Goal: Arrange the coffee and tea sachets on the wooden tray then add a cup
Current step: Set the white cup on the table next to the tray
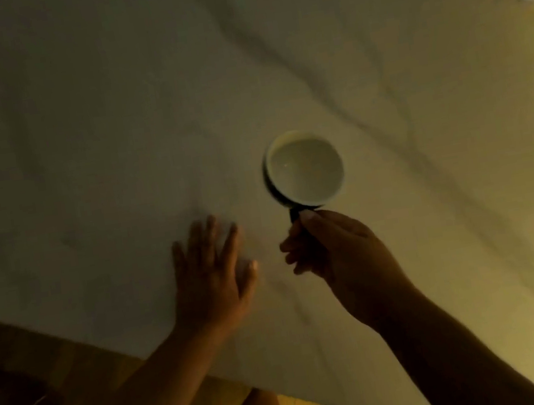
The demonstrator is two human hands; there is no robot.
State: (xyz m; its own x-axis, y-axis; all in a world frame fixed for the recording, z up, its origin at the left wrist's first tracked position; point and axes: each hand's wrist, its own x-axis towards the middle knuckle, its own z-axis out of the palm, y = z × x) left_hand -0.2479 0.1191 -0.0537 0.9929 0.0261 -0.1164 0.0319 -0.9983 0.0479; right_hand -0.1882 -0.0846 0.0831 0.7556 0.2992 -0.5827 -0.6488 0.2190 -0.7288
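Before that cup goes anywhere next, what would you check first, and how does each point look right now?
1. Right hand has a grip on the cup handle: ok.
2. Cup upright, mouth facing up: ok.
3. Cup looks empty: ok.
4. Left hand flat on the white cloth, clear of the cup: ok.
5. Wooden tray in view to aim for: not ok, none visible.
6. Sachets already arranged: cannot tell, none in view.

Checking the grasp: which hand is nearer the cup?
Right. The right hand grips the cup by its handle; the left hand lies flat on the white cloth, apart from it.
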